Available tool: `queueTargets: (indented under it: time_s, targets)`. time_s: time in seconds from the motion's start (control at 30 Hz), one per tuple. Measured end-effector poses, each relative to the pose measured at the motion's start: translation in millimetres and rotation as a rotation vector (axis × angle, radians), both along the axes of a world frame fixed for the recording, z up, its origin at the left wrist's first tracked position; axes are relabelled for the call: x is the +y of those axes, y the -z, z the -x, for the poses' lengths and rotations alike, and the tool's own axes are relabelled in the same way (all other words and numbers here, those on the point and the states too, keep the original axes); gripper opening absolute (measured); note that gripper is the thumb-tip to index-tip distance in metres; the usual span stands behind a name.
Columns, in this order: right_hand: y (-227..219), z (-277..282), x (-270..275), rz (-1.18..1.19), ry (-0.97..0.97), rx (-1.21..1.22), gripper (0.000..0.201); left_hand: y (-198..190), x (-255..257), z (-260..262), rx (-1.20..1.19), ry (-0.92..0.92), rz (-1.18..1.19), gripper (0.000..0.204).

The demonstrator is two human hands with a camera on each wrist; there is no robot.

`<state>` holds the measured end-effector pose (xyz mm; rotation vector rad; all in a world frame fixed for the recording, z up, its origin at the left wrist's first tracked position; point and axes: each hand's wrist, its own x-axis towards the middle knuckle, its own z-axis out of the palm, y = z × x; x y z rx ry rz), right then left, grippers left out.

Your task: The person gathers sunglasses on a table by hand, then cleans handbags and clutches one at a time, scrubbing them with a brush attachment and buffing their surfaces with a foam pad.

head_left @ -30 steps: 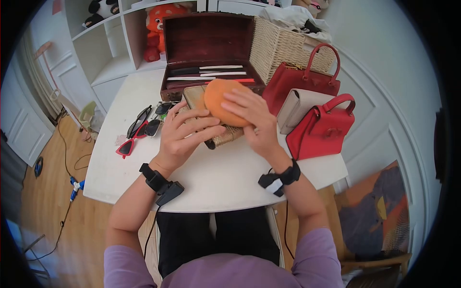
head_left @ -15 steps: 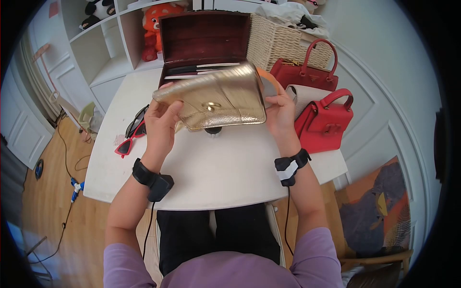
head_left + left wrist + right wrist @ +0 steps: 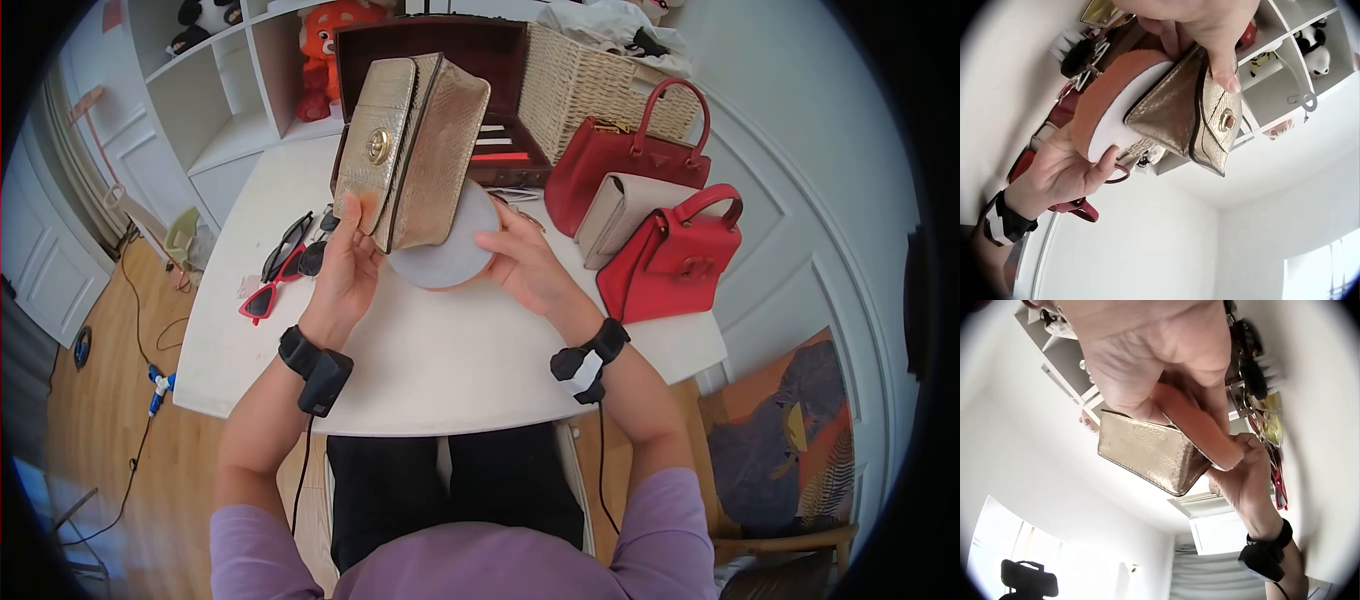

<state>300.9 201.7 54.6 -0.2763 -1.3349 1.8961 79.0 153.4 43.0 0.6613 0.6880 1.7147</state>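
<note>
My left hand [image 3: 345,275] grips a gold handbag [image 3: 440,150] by its lower left end, the thumb on the front flap. The bag is tilted up above the table, its flap closed with a round gold clasp [image 3: 1227,119] and its base turned to the right. My right hand [image 3: 535,260] pinches a round pad [image 3: 440,262] at its edge, thumb on the flat pale face. The pad's thick orange side [image 3: 1197,425] shows in the right wrist view. Its pale face lies close against the bag's lower end.
An open dark red chest [image 3: 505,75] stands at the back, beside a woven basket [image 3: 565,100]. At the right are a dark red handbag [image 3: 575,180], a beige bag [image 3: 605,235] and a bright red handbag [image 3: 680,265]. Several sunglasses [image 3: 258,303] lie at the left.
The bag has been lifted and turned from flat to tilted upright, its clasp side now facing left. The pad has swung from orange side up to pale face showing, below the bag.
</note>
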Motion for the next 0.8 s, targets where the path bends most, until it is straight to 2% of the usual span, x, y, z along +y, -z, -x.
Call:
queueTargets:
  time_s: [0.1, 0.13, 0.17, 0.2, 0.27, 0.33, 0.4, 0.43, 0.47, 0.5, 0.53, 0.67, 0.8]
  targets:
    - [10.0, 2.6, 2.3, 0.082, -0.033, 0.026, 0.056, 6.3, 4.1, 0.4, 0.027, -0.007, -0.095, 0.051]
    - [13.0, 3.9, 2.0, 0.169, -0.120, 0.028, 0.052, 6.4, 3.2, -0.1, 0.028, -0.006, -0.095, 0.051]
    - [15.2, 4.8, 1.2, 0.256, -0.209, 0.029, 0.048, 6.3, 1.4, -0.8, 0.118, 0.033, -0.106, 0.050]
    - [17.0, 5.3, -1.8, 0.256, -0.210, 0.029, 0.048, 5.5, 0.1, -1.1, 0.207, 0.070, -0.116, 0.049]
    - [13.2, 9.0, -11.3, 0.329, -0.180, 0.084, 0.043, 0.4, -0.2, 0.2, 0.246, 0.058, -0.139, 0.046]
    - [14.8, 6.7, -8.0, 0.306, -0.162, 0.092, 0.042, -3.7, -1.1, 0.6, 0.285, 0.049, -0.158, 0.044]
    - [12.3, 4.1, -4.2, 0.281, -0.137, 0.102, 0.042, -6.7, 0.0, -1.9, 0.373, -0.136, -0.307, 0.042]
    - [6.1, 3.3, -4.2, 0.272, -0.010, 0.105, 0.040, -8.2, 1.1, 1.2, 0.374, -0.132, -0.306, 0.042]
    - [1.7, 2.1, -2.4, 0.261, 0.117, 0.107, 0.038, -9.6, 2.1, 7.6, 0.273, -0.097, -0.317, 0.043]
    - [-0.2, -1.4, 2.7, 0.263, 0.120, 0.108, 0.038, -10.4, 2.3, 12.0, 0.171, -0.063, -0.326, 0.043]
    - [-1.6, -6.7, 8.8, 0.303, 0.104, 0.116, 0.035, -11.5, 1.6, 13.5, 0.171, -0.059, -0.324, 0.043]
    - [4.6, -10.6, 15.6, 0.304, 0.035, 0.088, 0.030, -14.4, -0.3, 15.0, 0.236, -0.061, -0.306, 0.047]
    - [8.6, -10.6, 20.2, 0.267, 0.103, 0.111, 0.029, -14.7, 0.4, 19.2, 0.329, -0.048, -0.340, 0.045]
